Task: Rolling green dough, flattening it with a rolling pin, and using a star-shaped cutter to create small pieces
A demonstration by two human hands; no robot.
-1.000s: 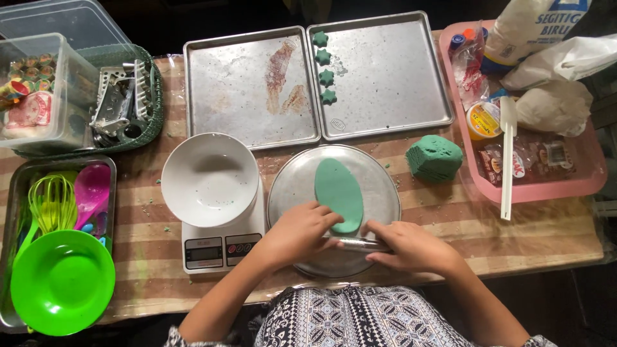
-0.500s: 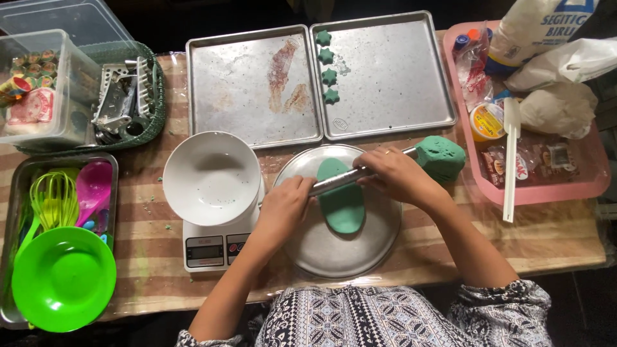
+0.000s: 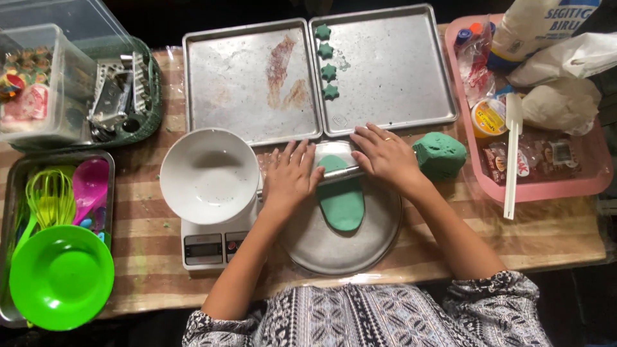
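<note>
— Where's the green dough (image 3: 340, 204)?
— Flattened on the round metal plate (image 3: 379, 238), near the table's front edge.
— Hands?
— Left hand (image 3: 290, 177), right hand (image 3: 384, 156): flat, open-palmed on the metal rolling pin (image 3: 339, 174).
— Handling?
— Probably soft, pliable; best lifted by the edges.

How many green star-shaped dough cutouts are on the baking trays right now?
4, in a column along the left edge of the right baking tray: stars at. None seem hidden.

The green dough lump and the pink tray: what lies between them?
In the head view, only bare striped tablecloth lies between the green dough lump and the pink tray.
</note>
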